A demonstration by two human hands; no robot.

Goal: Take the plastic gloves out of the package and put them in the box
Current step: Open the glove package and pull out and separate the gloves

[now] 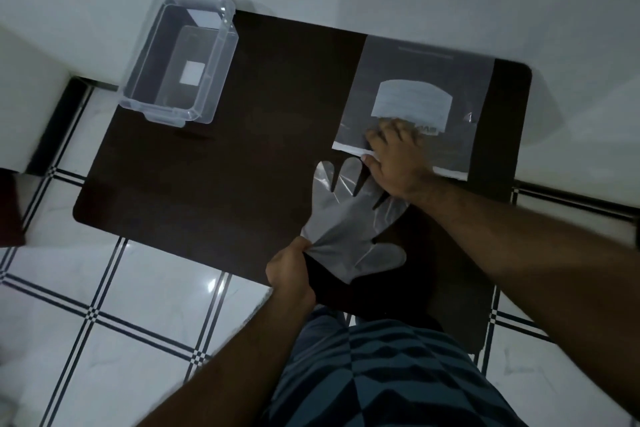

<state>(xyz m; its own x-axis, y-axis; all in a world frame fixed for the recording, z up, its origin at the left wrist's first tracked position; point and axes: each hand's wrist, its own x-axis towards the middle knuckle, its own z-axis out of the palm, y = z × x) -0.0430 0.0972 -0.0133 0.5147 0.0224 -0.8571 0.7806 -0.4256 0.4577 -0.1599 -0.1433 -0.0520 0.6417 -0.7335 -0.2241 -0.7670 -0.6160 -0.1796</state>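
Observation:
A translucent plastic glove (349,218) lies spread on the dark table (207,191), its fingers pointing toward the package. My left hand (292,270) pinches the glove's cuff edge near the table's front. My right hand (398,158) presses flat on the near end of the clear package (415,80), which lies at the right back of the table with a white label inside. The clear plastic box (181,59) stands open at the table's back left corner, with nothing in it but a white sticker.
The table stands against a white wall, with a tiled floor (104,322) on the left and front. A dark object (10,208) shows at the left edge of the view. My patterned shorts (381,374) fill the bottom.

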